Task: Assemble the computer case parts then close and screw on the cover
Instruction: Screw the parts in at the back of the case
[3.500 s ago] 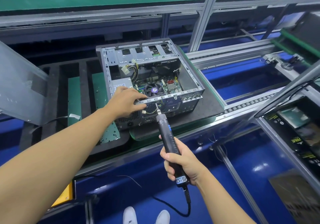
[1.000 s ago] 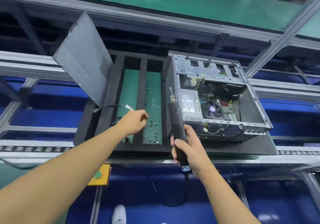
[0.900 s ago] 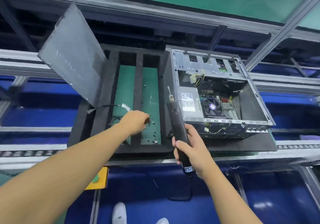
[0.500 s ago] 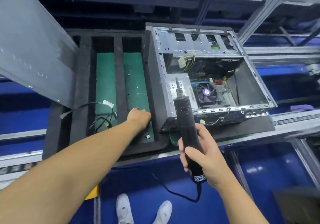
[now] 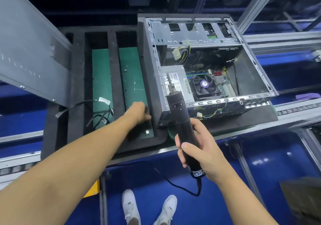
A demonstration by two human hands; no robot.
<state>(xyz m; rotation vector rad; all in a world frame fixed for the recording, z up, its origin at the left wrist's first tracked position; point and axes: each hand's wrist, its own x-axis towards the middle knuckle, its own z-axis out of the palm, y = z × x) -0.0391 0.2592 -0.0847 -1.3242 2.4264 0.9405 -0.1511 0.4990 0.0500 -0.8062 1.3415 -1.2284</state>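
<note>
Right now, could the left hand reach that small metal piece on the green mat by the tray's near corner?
Probably yes. The left hand is over the same green mat, the small metal piece lies bare beside its wrist, and nothing covers it.

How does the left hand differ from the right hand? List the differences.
The right hand grips the electric screwdriver; the left hand carries no tool. The left hand reaches into the foam tray's green slot beside the computer case; the right hand hovers in front of it. The left hand is blurred, the right sharp. Both are bare.
</note>
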